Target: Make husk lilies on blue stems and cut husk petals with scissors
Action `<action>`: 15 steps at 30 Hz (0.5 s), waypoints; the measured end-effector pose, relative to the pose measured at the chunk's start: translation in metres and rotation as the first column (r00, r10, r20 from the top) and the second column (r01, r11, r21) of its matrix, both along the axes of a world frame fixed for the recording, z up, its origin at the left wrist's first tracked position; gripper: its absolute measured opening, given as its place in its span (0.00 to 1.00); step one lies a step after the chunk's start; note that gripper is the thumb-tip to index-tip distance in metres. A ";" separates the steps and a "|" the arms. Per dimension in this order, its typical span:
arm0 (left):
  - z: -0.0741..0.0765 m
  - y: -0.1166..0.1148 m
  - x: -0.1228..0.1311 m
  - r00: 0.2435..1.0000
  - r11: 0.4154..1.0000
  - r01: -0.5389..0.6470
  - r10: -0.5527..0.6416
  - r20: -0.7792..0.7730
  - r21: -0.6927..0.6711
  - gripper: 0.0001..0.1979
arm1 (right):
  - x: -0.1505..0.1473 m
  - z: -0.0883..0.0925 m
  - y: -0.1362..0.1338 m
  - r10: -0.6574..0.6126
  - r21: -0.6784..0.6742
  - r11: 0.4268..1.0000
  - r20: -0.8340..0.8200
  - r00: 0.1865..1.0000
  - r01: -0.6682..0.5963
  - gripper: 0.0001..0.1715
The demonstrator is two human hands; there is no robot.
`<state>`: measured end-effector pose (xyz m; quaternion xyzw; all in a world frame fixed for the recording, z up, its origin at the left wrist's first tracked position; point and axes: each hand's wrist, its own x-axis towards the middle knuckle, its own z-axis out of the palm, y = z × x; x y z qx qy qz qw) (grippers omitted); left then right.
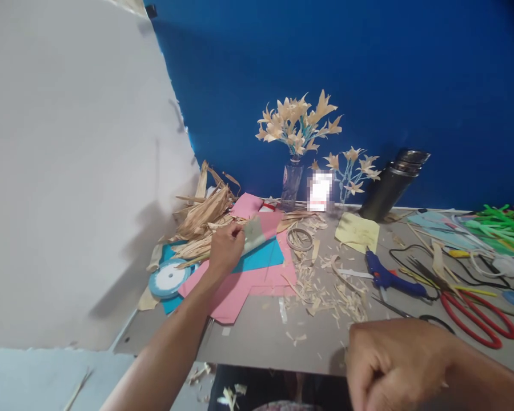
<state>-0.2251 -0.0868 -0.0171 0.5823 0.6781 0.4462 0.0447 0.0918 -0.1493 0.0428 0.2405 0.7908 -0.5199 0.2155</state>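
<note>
Two bare hands at a table point(261, 342), set well apart; landmark for these notes: the tape ring point(299, 249).

Step in hand, as I judge it: handling or sorting among the loose materials left of the ring. Dry husks point(205, 211) are heaped there, with pink paper point(231, 302), blue paper point(263, 256) and a pale green sheet point(253, 233) nearer the ring. Next move seems to call for a sure pinch on one layer only, as sheets and husks overlap and could drag together.

Left hand point(228, 246): left of the ring, over the papers beside the husks, forearm slanting up from the near edge. Fingers bent, thumb and forefinger drawn close by the green sheet's edge. Cannot tell whether anything is pinched.

Right hand point(396, 359): nearer the wearer than the ring and right of it, back up, fingers curled under. Palm hidden; cannot tell if it holds something.

Shavings point(345, 291) lie on the near right side of the ring. Farther right: glue gun point(392, 279), then scissors point(449, 290). Behind the ring: a vase point(291, 185) of pale flowers point(297, 117).
</note>
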 end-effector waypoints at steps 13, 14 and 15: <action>-0.006 0.004 -0.003 0.997 0.989 -0.081 0.079 0.021 0.127 0.11 | -0.115 -0.067 0.067 0.266 0.981 0.193 -0.029 0.964 -0.023 0.07; -0.006 0.005 -0.003 0.997 0.989 -0.080 0.079 0.016 0.128 0.11 | -0.122 -0.072 0.068 0.319 0.984 0.174 -0.010 0.948 -0.048 0.07; -0.007 0.005 -0.004 0.997 0.989 -0.079 0.077 0.015 0.127 0.11 | -0.127 -0.076 0.069 0.358 0.985 0.158 0.007 0.934 -0.068 0.07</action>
